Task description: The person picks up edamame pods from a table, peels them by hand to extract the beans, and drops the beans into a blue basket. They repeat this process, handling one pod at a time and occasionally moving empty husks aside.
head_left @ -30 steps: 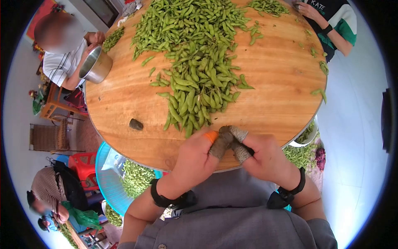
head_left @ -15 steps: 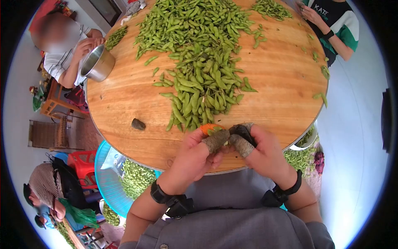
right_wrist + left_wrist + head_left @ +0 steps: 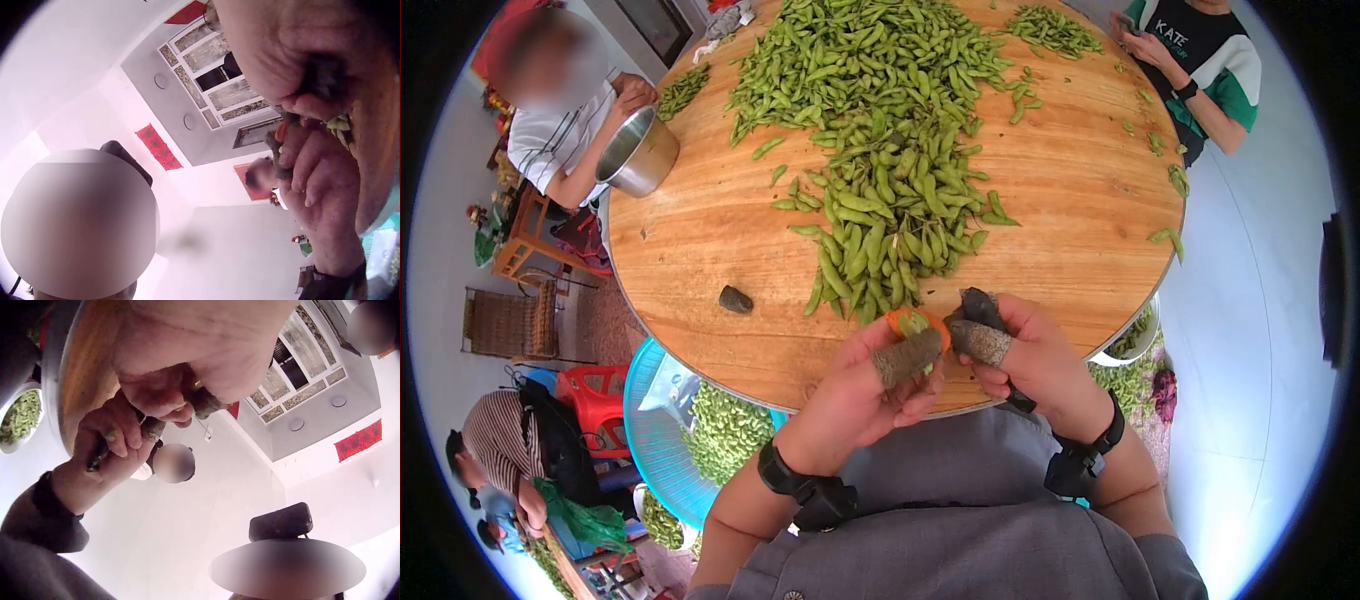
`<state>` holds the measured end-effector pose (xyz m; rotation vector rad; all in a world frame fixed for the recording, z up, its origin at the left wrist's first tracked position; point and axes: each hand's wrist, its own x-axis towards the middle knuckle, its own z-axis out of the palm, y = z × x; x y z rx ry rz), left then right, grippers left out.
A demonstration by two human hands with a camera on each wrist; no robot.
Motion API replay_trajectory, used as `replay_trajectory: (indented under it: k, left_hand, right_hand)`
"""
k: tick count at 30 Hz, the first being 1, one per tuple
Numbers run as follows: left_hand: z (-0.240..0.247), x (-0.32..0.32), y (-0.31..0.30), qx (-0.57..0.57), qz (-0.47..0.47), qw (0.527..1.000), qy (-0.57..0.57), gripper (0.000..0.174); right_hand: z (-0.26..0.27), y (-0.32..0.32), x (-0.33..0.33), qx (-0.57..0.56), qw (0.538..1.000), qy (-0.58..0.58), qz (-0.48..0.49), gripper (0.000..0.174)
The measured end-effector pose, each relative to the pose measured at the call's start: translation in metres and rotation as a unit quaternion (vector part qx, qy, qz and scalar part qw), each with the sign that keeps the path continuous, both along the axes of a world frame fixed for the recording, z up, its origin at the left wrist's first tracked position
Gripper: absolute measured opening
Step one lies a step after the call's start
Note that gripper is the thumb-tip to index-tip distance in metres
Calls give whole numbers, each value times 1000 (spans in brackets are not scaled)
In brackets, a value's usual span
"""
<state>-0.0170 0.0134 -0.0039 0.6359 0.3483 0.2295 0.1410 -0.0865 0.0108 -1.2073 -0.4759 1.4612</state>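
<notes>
Pinching a mostly hidden pod [image 3: 914, 322], left hand [image 3: 870, 385]; right hand [image 3: 1030, 360] around a dark, half-hidden handle [image 3: 1021, 402]

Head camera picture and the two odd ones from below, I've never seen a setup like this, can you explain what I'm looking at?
No machine here: a person wears three cameras. The big picture is from the head, looking down at a round wooden table bearing a heap of green pods, with a metal bowl at its edge. The other two sit on the wrists and look up past the hands at the ceiling. The left hand, with covers on its fingertips, pinches a green pod. The right hand curls round a dark handle-like thing; I cannot tell what.
</notes>
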Motion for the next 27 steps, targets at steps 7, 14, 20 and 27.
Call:
replay_trajectory:
  k: [7,14,20,27]
  left_hand:
    - [3,-4,8,-51,29,998,6,23]
    - [7,2,-3,223,-70,970,66,22]
    - [6,-2,-3,208,-41,973,96,18]
    - [-12,8,-9,547,105,829,50,12]
  right_hand:
    - [4,-11,2,128,950,-282,-34,18]
    - [14,-17,10,195,874,-443,51,25]
    - [12,-19,3,159,884,-439,16,33]
    - [1,-18,0,160,916,-368,-2,29]
